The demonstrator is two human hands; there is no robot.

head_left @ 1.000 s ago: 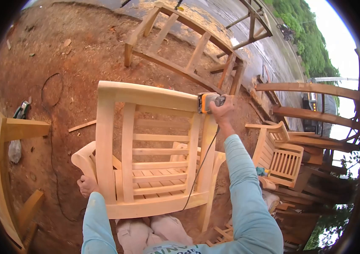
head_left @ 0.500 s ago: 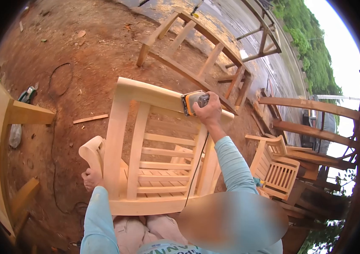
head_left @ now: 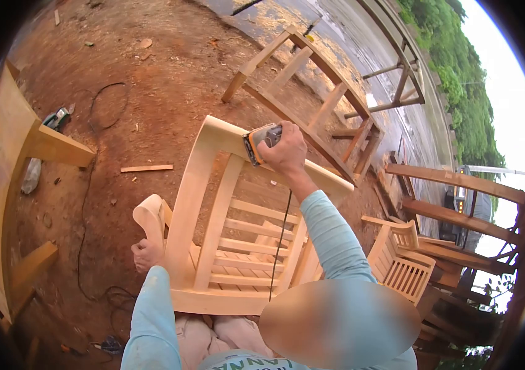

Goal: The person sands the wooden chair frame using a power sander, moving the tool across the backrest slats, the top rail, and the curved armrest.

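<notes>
My right hand (head_left: pixel 286 150) is wrapped round an orange and grey power sander (head_left: pixel 262 143). The sander's pad lies against the top rail of a pale wooden chair (head_left: pixel 189 216), left of the rail's middle. A dark cord (head_left: pixel 281 237) hangs from the sander down across the slatted part of the chair. At the chair's left side, my left hand (head_left: pixel 146 255) grips the curved armrest (head_left: pixel 148 216); its fingertips are partly hidden.
A wooden frame (head_left: pixel 287 114) stands beyond the chair. Another slatted chair (head_left: pixel 401 256) is at right. At left are a large wooden piece (head_left: pixel 9 185), a green tool (head_left: pixel 56 118) and a cable (head_left: pixel 82 246) on the dirt. A loose stick (head_left: pixel 147 168) lies nearby.
My right hand has moved the sander leftward along the top rail. The view has shifted, so the chair sits further right and looks more tilted. My left hand remains on the armrest.
</notes>
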